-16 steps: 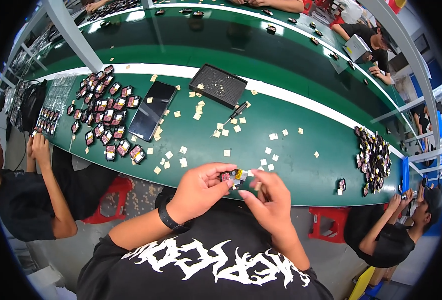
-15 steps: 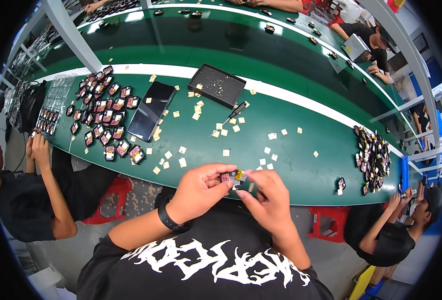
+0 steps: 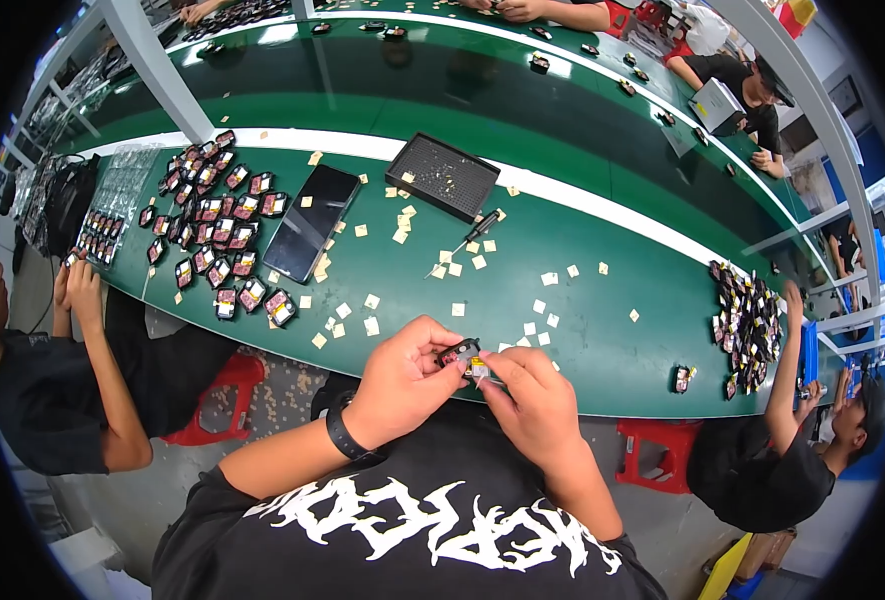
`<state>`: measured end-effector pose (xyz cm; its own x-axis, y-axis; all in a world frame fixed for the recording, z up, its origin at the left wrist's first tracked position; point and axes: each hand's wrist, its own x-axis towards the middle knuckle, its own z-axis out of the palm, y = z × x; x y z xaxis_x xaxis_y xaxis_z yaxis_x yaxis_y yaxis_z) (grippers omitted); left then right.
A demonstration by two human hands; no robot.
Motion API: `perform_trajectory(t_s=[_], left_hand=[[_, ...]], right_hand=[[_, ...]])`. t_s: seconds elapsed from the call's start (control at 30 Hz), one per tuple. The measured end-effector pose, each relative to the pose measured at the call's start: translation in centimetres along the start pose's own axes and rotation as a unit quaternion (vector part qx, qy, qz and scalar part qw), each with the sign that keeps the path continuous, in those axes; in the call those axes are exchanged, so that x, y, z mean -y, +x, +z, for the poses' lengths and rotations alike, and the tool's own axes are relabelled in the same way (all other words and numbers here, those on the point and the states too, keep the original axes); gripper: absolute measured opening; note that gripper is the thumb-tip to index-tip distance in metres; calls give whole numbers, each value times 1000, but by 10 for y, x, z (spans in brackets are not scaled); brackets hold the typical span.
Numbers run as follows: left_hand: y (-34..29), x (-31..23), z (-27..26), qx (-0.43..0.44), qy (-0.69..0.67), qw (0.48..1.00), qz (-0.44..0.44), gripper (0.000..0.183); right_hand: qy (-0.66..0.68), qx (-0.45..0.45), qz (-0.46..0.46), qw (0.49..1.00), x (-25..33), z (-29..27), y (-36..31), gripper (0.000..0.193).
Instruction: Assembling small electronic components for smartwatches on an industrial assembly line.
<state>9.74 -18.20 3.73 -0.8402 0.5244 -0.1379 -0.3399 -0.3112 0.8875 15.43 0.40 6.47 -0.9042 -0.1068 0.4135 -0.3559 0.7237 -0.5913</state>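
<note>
A small black plastic module (image 3: 455, 352) with a reddish face and a yellow-and-silver label is held over the table's near edge. My left hand (image 3: 406, 372) grips its left side between thumb and fingers. At its right end, the thumb and forefinger of my right hand (image 3: 535, 398) close on the silver-labelled part; the fingertips partly hide what they pinch. Beyond my hands, small cream square pieces (image 3: 458, 310) lie scattered on the green table (image 3: 603, 340). A black screwdriver (image 3: 478, 232) rests among them, beside a black tray (image 3: 443, 175) holding small bits.
Many similar modules (image 3: 228, 235) lie at the left, next to a dark phone (image 3: 313, 222). Another pile (image 3: 748, 330) sits at the right, with a single module (image 3: 683, 378) nearer me. Co-workers sit on both sides. A grey post (image 3: 153, 70) rises at the far left.
My right fingers have closed onto the module's right end, and the module has tilted. The co-worker at the right has reached an arm toward the right pile. The view has shifted slightly.
</note>
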Motion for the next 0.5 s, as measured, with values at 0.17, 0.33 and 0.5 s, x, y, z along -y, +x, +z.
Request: perform_trajectory(t_s=[0.17, 0.33, 0.5], left_hand=[[3, 5, 0, -15, 21, 1000, 5, 20], [3, 7, 4, -29, -6, 1000, 5, 18], [2, 8, 3, -13, 2, 1000, -11, 15]], right_hand=[[-7, 13, -21, 1000, -8, 3, -5, 33], [84, -41, 56, 994, 3, 11, -8, 21], [174, -27, 240, 955, 8, 14, -12, 10]])
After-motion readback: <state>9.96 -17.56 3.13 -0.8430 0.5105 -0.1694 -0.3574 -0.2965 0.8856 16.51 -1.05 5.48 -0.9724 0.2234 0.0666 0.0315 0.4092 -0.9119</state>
